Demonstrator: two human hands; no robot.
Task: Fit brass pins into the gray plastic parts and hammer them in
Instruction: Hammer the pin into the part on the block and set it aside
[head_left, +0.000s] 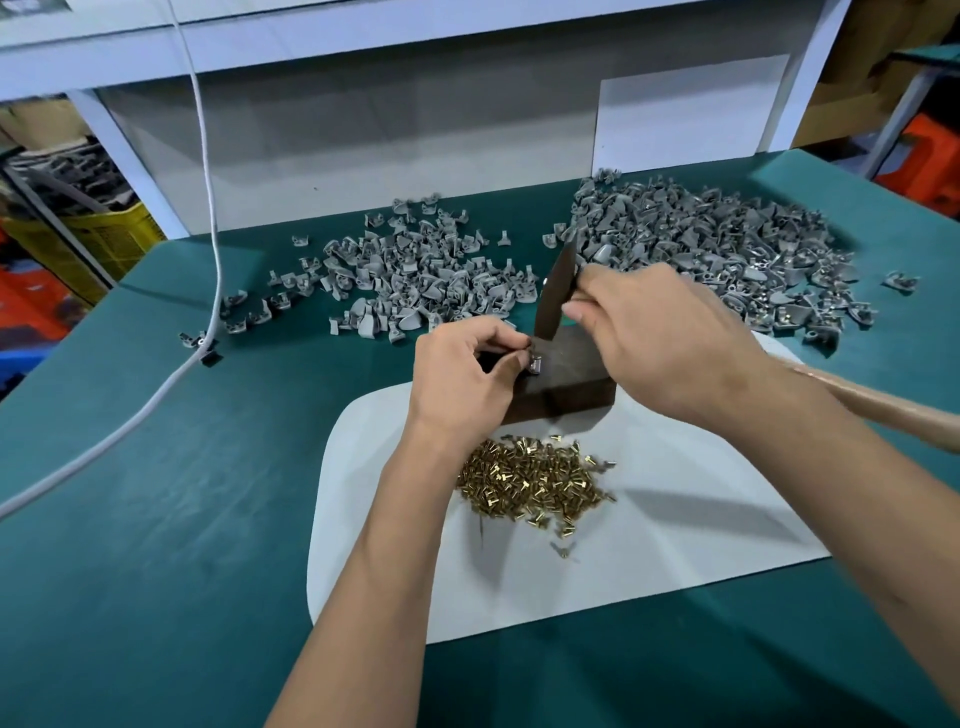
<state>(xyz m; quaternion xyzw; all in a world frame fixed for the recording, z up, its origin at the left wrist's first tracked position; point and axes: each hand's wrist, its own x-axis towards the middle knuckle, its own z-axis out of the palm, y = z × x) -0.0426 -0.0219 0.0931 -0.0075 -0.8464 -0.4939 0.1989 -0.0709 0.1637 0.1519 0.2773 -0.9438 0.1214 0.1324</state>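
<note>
A: Two hands busy: left hand (465, 371) pinching gray part (535, 362) on dark block (569, 376), right hand (657, 332) gripping hammer (558, 291).

B: Risky, probably. Could smash fingertips (519, 349) sitting beside the head, or bend the pin.

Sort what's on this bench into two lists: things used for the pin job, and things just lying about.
In use:
left hand pinching a gray part
right hand gripping the hammer
dark block
brass pins
gray parts piles

Lying about:
white cable
yellow crate
</note>
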